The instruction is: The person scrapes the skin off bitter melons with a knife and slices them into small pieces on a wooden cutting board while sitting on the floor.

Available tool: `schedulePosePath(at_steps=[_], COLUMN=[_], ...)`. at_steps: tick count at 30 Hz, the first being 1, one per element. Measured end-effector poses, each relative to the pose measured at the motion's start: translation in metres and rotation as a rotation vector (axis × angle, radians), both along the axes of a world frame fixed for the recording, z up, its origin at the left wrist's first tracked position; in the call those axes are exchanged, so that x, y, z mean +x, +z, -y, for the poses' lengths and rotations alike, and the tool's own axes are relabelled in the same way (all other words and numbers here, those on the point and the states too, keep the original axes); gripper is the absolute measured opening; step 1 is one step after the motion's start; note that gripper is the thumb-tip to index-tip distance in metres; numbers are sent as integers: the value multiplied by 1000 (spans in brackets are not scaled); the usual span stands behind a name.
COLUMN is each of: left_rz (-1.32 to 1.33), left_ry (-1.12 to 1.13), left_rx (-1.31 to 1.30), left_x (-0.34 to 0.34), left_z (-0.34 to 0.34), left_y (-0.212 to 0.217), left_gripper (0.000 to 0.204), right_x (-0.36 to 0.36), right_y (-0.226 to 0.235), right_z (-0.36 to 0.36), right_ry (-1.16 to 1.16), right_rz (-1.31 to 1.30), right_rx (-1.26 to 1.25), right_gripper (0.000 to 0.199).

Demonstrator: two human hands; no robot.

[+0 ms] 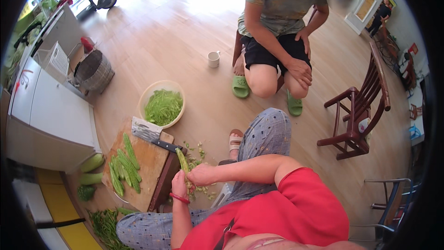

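Note:
My left hand [179, 185], with a red band at its wrist, is closed around the lower end of a pale green halved bitter melon [182, 159]. Fingers bent, my right hand [202, 174] grips the same piece from the right; its fingertips are partly hidden. Just left of my hands, a wooden cutting board [150, 166] carries several bumpy green bitter melon halves [127, 164]. A cleaver [147, 130] lies across the board's far edge, its black handle toward my hands. Beyond it, a cream bowl [181, 115] holds sliced green pieces [163, 107]. Pale scraps [199, 156] litter the floor beside my hands.
Whole green gourds [92, 163] and a heap of long green vegetables [105, 228] lie left of the board. A person in green slippers [240, 86] sits opposite, near a white mug [213, 59]. A wooden chair [356, 106] stands right; a wicker basket [94, 71] stands by white cabinets [55, 99].

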State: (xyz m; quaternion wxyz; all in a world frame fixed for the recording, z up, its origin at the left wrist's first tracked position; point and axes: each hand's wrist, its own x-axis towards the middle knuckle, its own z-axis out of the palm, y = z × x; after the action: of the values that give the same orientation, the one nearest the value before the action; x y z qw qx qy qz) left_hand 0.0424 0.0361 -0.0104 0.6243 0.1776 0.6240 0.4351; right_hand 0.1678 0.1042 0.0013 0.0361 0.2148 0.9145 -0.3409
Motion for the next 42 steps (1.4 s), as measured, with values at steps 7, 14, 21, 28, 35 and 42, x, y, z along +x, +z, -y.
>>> schedulePosePath(at_steps=[7, 14, 21, 28, 35, 42], left_rz=[4, -4, 48, 63, 55, -28], left_ry=[18, 16, 51, 68, -9, -87], left_rx=[-19, 18, 43, 63, 73, 104], left_x=[-1, -4, -5, -4, -2, -2], left_z=[2, 1, 1, 1, 0, 3], left_y=[2, -5, -1, 0, 7, 13], left_gripper=[26, 29, 29, 30, 30, 32], right_x=[-2, -2, 0, 3, -5, -5], right_y=[1, -3, -7, 2, -24, -1], right_z=[1, -2, -5, -13, -25, -32], right_ry=[7, -11, -68, -150, -588, -757], right_rz=[0, 2, -50, -48, -139, -291], right_rx=[32, 63, 108, 87, -196, -925], right_gripper=[23, 19, 21, 22, 26, 18])
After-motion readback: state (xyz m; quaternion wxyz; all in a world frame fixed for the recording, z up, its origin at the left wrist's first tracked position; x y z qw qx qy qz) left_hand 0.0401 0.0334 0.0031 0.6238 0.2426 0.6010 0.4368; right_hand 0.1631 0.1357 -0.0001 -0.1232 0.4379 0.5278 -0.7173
